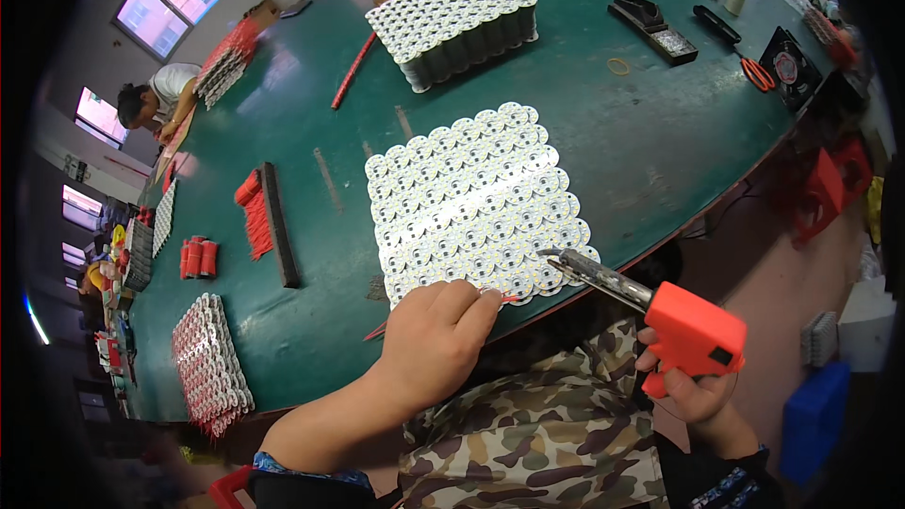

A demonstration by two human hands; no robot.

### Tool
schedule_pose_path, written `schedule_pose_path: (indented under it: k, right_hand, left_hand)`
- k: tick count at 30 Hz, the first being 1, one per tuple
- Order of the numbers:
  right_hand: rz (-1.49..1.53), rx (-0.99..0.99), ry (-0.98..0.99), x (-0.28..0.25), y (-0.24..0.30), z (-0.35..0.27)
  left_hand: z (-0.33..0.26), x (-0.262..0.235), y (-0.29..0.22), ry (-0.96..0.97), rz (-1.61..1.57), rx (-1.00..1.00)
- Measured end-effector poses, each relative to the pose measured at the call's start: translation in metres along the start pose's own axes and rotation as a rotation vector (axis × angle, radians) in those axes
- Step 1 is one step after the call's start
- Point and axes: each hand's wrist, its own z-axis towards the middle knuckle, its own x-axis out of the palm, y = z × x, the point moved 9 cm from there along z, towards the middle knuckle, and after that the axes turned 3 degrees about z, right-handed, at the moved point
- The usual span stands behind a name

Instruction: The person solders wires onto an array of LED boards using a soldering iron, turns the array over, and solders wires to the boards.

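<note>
Soldering gun (660, 316), orange and rigid, sits clenched by its handle in the right hand (693, 391), tip on the thin, likely fragile sheet of round white boards (476, 203). Left hand (434, 339) pinches a fine red wire (382, 330) there. Green table (650, 132), busy workshop.

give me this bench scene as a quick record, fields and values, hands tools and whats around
surface: green table
left hand: pinching a thin red wire at the near edge of the flat sheet of round white discs
right hand: gripping an orange pistol-grip soldering gun, metal tip at the sheet's near right corner
behind the sheet: taller stack of the same discs
left of the sheet: red wire bundles
far right: scissors with orange handles
other people: a person bent over the table's far left end
</note>
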Motion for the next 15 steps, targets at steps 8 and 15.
schedule_pose_path:
  k: [8, 15]
  right_hand:
    - [-0.368, -0.163, 0.255, 0.01, -0.007, 0.003]
    - [-0.53, -0.326, 0.345, 0.017, -0.009, 0.003]
  left_hand:
    - [0.005, 0.016, 0.001, 0.029, 0.016, 0.006]
    - [0.007, 0.018, 0.004, 0.076, 0.024, -0.026]
